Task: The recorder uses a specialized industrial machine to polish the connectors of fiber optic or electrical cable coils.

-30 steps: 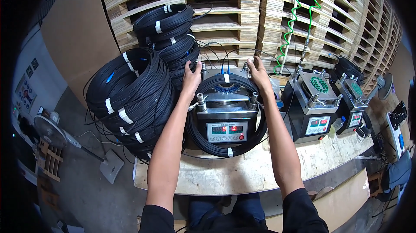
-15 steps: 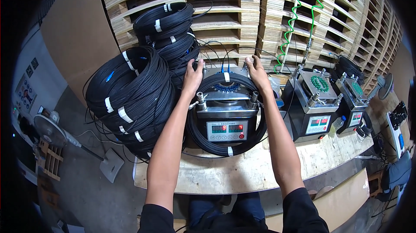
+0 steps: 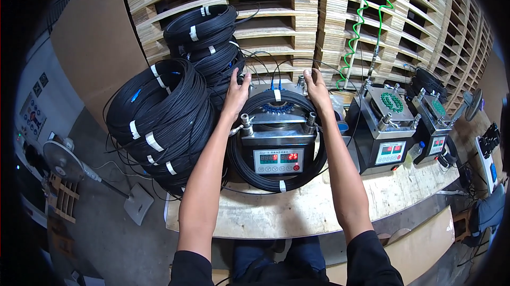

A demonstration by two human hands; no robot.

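Left hand (image 3: 236, 97): at rear left corner of boxy silver-and-black metal machine (image 3: 277, 140), grip cannot be told | Right hand (image 3: 317, 94): at rear right corner, fingers curled, grip unclear | White-taped black cable coil (image 3: 251, 176): draped over machine's top, looping around its front

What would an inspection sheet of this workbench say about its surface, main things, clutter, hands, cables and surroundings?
Surface: scuffed, pale wooden tabletop.
Main things: benchtop machine with lit control panel; white-banded black cable coil ringing that panel in this view.
Clutter: stacked black cable coils left of the machine.
Hands: left hand and right hand at the machine's rear corners; grip unclear.
Cables: thin black cable arching behind; green coiled hoses hanging at right.
Surroundings: wooden pallets behind, standing fan at left, two similar machines at right.
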